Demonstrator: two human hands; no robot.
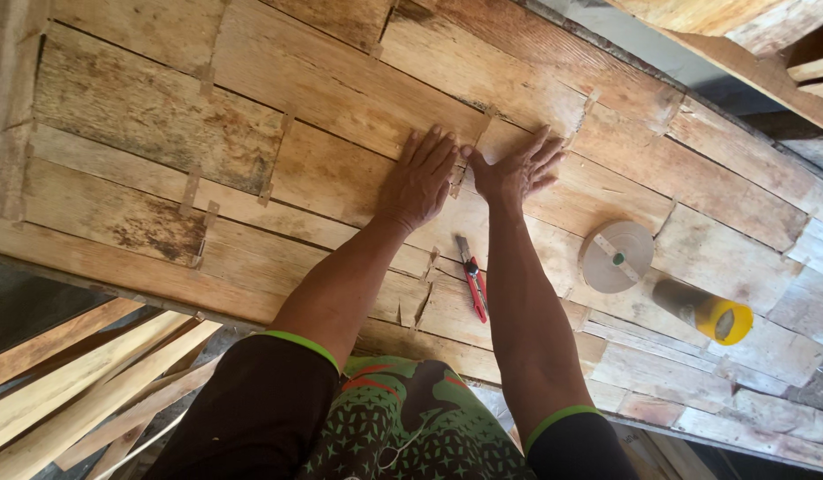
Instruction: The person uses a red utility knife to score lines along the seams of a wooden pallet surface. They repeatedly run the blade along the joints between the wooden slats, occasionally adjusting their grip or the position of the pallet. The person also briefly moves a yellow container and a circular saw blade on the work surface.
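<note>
Wooden veneer sheets (340, 107), pale and stained in places, are patched together with short strips of tape (191, 188) to form the work surface. Left hand (420, 178) and right hand (516, 167) lie flat on the veneer side by side, palms down and fingers spread, gripping nothing; the thumbs nearly meet over a seam between two sheets. Between the forearms, nearer the person, rests a red utility knife (473, 284) with its blade pointing toward the hands. To the right of the right forearm sits a beige roll of tape (616, 256), and just beyond it a yellow-capped cylinder (706, 311) lies on its side. Loose wooden slats (73, 382) are stacked at lower left, below the surface edge.
</note>
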